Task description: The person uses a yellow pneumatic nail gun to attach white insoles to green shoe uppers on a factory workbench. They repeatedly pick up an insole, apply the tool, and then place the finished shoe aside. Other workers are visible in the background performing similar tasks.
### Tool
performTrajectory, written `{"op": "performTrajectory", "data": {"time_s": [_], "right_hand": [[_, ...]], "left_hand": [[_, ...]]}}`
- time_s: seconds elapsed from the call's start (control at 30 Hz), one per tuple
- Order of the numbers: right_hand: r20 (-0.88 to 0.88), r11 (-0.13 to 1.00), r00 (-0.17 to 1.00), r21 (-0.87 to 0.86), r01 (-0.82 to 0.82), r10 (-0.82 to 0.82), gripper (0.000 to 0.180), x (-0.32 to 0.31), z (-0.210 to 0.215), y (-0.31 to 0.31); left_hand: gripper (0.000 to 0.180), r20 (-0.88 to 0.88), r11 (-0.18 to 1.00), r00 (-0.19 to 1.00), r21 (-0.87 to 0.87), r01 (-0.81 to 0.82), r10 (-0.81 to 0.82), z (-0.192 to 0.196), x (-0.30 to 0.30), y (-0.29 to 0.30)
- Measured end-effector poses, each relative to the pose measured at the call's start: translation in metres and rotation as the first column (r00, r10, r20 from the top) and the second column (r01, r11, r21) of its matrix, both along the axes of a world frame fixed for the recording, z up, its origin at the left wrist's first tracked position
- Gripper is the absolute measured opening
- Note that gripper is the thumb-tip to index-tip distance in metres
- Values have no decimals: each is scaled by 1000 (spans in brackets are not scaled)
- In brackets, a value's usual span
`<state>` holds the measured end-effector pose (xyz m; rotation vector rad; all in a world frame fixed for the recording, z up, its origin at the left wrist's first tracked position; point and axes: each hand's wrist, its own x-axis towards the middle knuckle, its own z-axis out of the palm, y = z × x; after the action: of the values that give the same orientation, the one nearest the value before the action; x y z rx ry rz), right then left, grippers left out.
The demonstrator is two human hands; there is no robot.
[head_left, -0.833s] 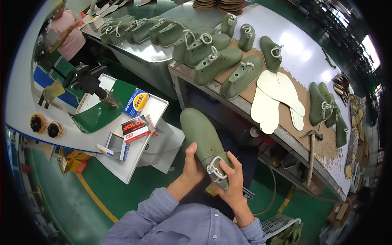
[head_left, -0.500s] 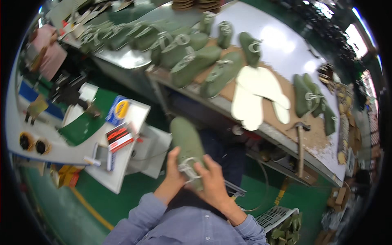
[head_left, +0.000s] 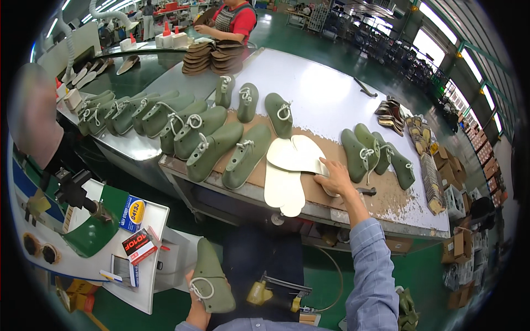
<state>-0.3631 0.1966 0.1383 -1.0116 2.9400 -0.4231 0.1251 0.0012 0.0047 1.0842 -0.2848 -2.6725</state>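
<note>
My left hand [head_left: 197,310] is closed round a green shoe last [head_left: 206,265] with a white cord loop, held toe up above my lap. My right hand [head_left: 335,179] reaches to the workbench, its fingers closed on the edge of a white insole [head_left: 301,154] in a small overlapping pile. Part of that insole is hidden under my fingers. More green lasts with white cords stand close to the pile, one of them a large last [head_left: 247,157] just left of it. A hammer [head_left: 365,191] lies beside my right wrist, its handle mostly hidden by my arm.
A yellow-bodied tool [head_left: 258,292] with a hose lies by my lap. Left is a white side table [head_left: 148,281] with small boxes. Several green lasts [head_left: 364,149] stand at the bench's right. Across it a person in red [head_left: 243,25] stands by stacked brown soles [head_left: 212,57].
My right hand has left the shoe last and gone up to the insoles on the bench. The left hand keeps the last, now lower and further left. The view has tilted up.
</note>
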Motion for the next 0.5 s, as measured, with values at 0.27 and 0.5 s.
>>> {"op": "performTrajectory", "data": {"time_s": [0.27,0.5], "right_hand": [[194,977,971,-134,168,-141,76,23,37,-4],[359,724,881,-690,28,309,32,211,29,4]], "left_hand": [[66,-3,999,1000,-42,-27,27,19,2,4],[88,-358,982,934,171,85,-19,19,-3,-3]]}}
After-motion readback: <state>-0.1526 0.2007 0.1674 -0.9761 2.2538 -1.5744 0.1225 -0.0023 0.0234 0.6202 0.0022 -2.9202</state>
